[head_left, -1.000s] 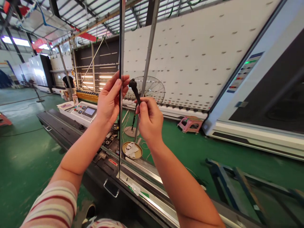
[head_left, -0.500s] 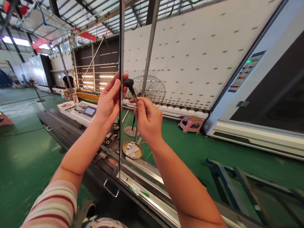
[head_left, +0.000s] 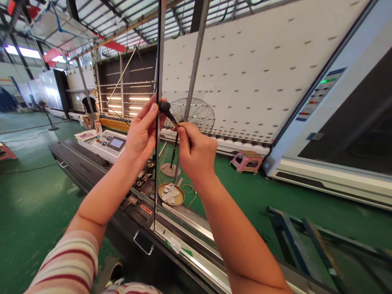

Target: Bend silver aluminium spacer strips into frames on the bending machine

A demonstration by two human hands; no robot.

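A tall, thin metal frame (head_left: 157,175) with a dark edge stands upright before me, its bottom corner above the long machine bed. My left hand (head_left: 142,130) is closed around the upright strip, thumb on the near side and fingertips showing past it. My right hand (head_left: 197,151) grips a slim tool (head_left: 174,120) whose handle is hidden in the fist. A black, sticky-looking lump (head_left: 164,107) covers the tool's tip. That lump meets the strip right beside my left fingertips.
The long dark machine (head_left: 82,163) carries a control panel (head_left: 113,143) and a round tray (head_left: 162,200) with crumpled scraps. Behind are a standing fan (head_left: 202,114) and a pink stool (head_left: 246,161). Dark metal rails (head_left: 288,237) lie at right. A person (head_left: 88,104) stands far left.
The black lump has come closer to the strip and now meets it. My right hand has shifted slightly right and tilted the tool. My left hand keeps its hold.
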